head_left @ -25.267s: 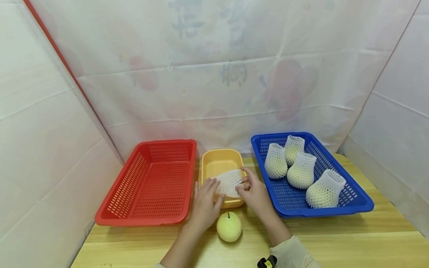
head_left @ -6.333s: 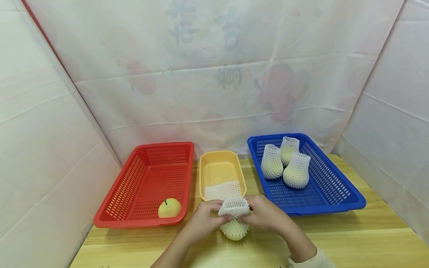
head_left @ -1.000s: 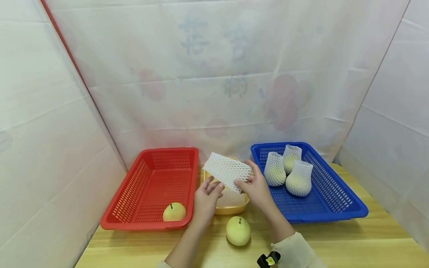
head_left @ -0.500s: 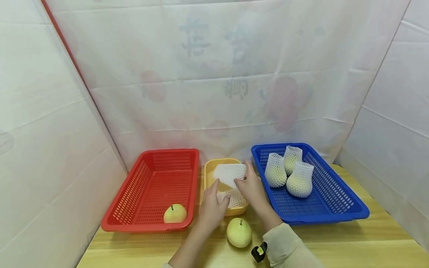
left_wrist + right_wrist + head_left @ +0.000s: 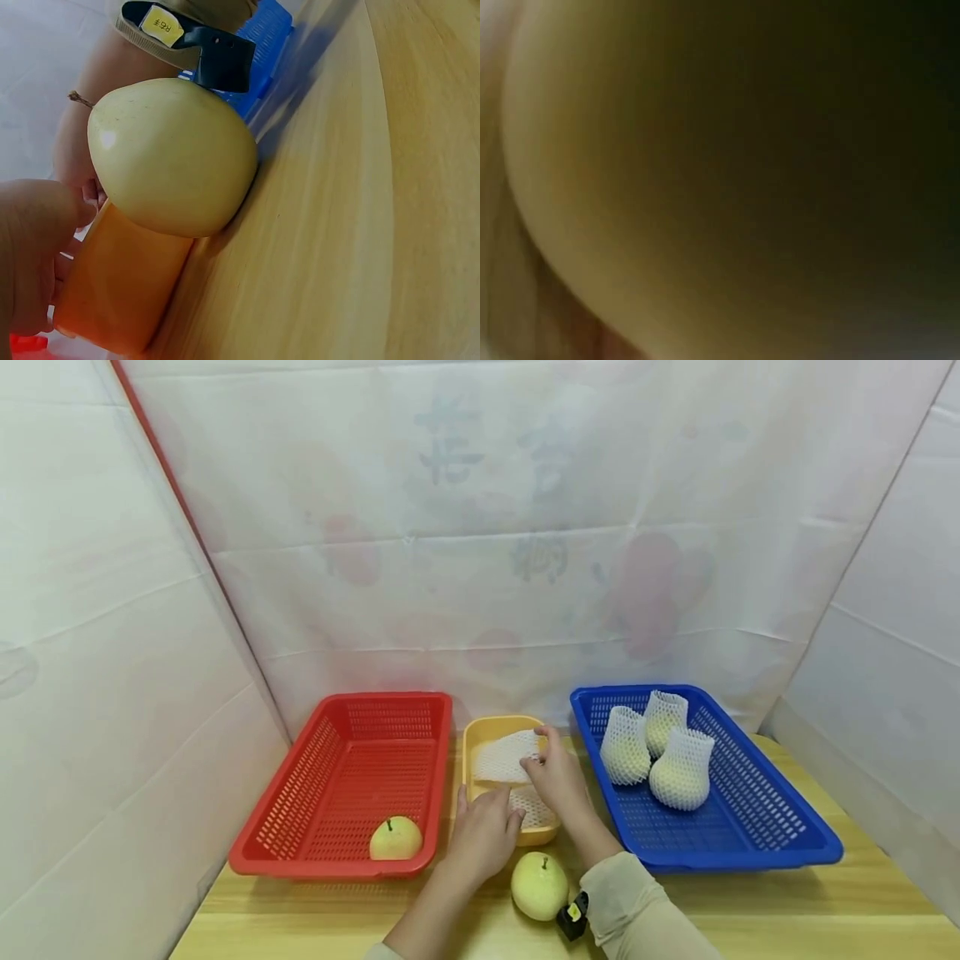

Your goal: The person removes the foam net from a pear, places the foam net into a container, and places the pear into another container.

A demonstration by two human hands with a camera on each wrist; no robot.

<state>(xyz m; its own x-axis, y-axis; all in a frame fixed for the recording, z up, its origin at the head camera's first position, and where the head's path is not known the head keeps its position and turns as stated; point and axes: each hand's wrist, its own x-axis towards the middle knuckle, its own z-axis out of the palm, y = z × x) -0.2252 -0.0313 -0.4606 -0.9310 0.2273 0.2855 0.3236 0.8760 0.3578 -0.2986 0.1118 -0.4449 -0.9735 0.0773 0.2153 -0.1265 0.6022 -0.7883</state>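
My right hand pinches the right end of a white foam fruit net, which lies flattened within the yellow tray. Bent over the tray's near left side is my left hand, its fingertips hidden in the head view. Beside its thumb a second foam net lies at the tray's near end. A bare yellow-green pear stands on the table between my wrists. In the left wrist view that pear looms large, and left-hand fingers reach the tray's rim. The blurred pear fills the right wrist view.
To the left, a red basket holds one bare pear at its near right corner. On the right, a blue basket carries three pears in foam nets. A black wrist camera sits close beside the table pear.
A netted pear left the blue basket, a bare one appeared in the red basket, and another was stripped of its net. Just now my right hand lowered that net into the tray.
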